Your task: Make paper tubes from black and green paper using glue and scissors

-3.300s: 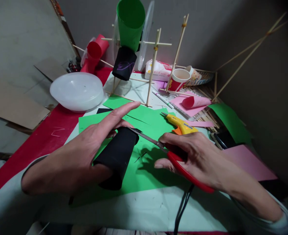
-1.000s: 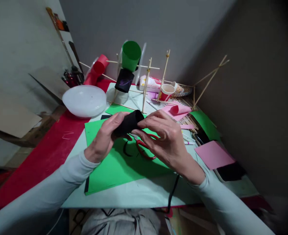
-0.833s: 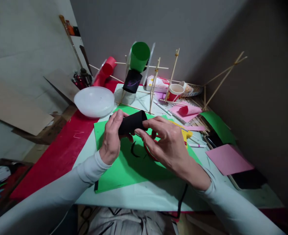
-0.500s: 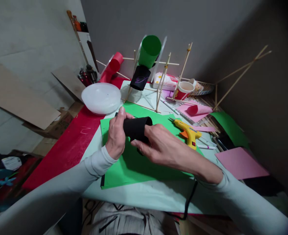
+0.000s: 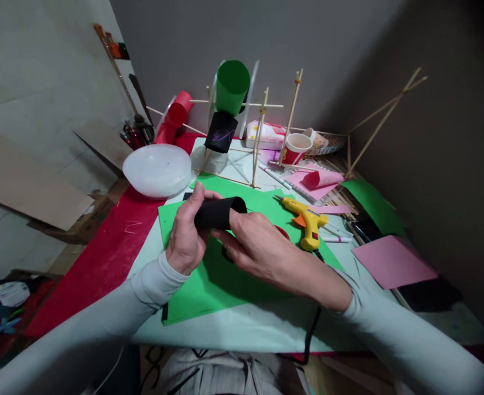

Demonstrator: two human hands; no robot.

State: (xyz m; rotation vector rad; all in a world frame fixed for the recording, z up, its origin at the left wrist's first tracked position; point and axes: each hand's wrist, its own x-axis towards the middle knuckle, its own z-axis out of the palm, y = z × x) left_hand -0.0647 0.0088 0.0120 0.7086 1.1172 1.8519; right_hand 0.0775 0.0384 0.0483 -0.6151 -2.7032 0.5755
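A rolled black paper tube [image 5: 214, 213] is held above the green paper sheets [image 5: 209, 296], lying sideways with its open end toward the right. My left hand [image 5: 187, 230] grips its left end, thumb on top. The fingers of my right hand [image 5: 252, 241] reach into the tube's right opening, with the thumb below the wall, so they pinch its edge. Part of a red and black object [image 5: 282, 232] shows behind my right hand; its kind is mostly hidden. A yellow glue gun [image 5: 307, 219] lies to the right of my right hand.
Behind stands a thin wooden stick frame [image 5: 255, 148] bearing a green paper tube [image 5: 231, 88] and a black one [image 5: 221, 131]. A white plastic bowl [image 5: 157, 173] stands at left. Pink paper [image 5: 393, 262], a red paper cup [image 5: 296, 148] and markers [image 5: 274, 176] lie right.
The view has shifted slightly, so the table's things appear further left. Both hands keep hold of the black tube, its right rim looking a little more squeezed.
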